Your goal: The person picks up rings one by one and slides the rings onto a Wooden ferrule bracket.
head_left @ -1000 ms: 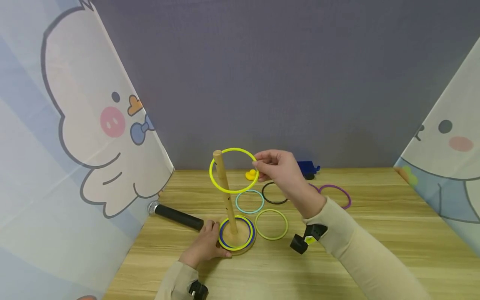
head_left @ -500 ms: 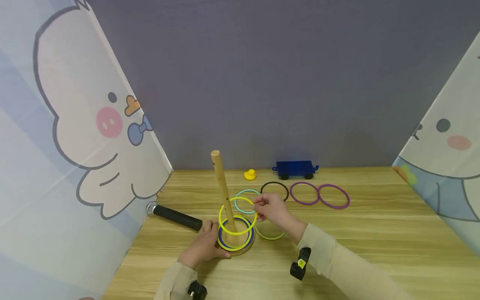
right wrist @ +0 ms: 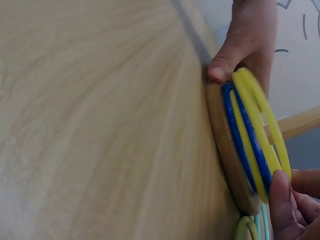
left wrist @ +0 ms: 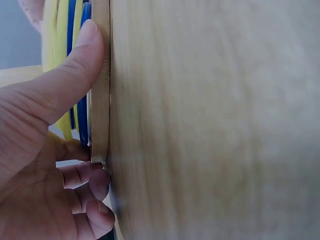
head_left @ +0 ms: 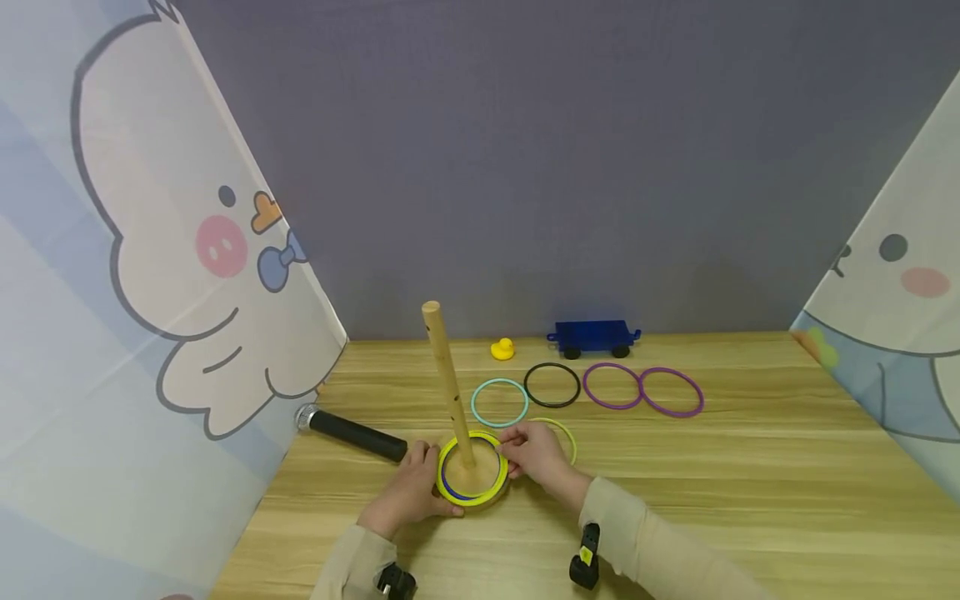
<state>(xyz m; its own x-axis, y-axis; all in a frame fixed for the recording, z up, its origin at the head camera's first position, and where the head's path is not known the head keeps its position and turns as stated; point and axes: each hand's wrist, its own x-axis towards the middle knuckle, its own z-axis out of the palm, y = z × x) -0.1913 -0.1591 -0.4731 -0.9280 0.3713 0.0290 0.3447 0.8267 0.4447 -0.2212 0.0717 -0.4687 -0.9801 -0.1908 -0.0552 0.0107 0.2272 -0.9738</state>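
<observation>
A wooden peg [head_left: 446, 379] stands upright on a round wooden base [right wrist: 227, 145]. Blue and yellow rings are stacked around its foot; a blue ring [right wrist: 239, 137] shows low in the stack in the right wrist view. My left hand [head_left: 408, 492] grips the base's left edge, the thumb [left wrist: 75, 70] along the near side and the fingers curled round the far side. At the stack's right side my right hand [head_left: 536, 454] pinches the topmost yellow ring [right wrist: 280, 142] between thumb and fingers. That ring circles the peg and lies on or just above the stack, slightly tilted in the right wrist view.
Right of the base lies a yellow-green ring [head_left: 573, 446], partly hidden by my right hand. Behind are a light blue ring [head_left: 473, 404], a black ring [head_left: 526, 387] and two purple rings [head_left: 585, 387]. A rubber duck [head_left: 502, 350], blue toy wagon [head_left: 594, 336] and microphone [head_left: 356, 433] also lie about.
My right hand has brought the yellow ring down the peg, from near its top to the stack at the base. The left hand has stayed on the base.
</observation>
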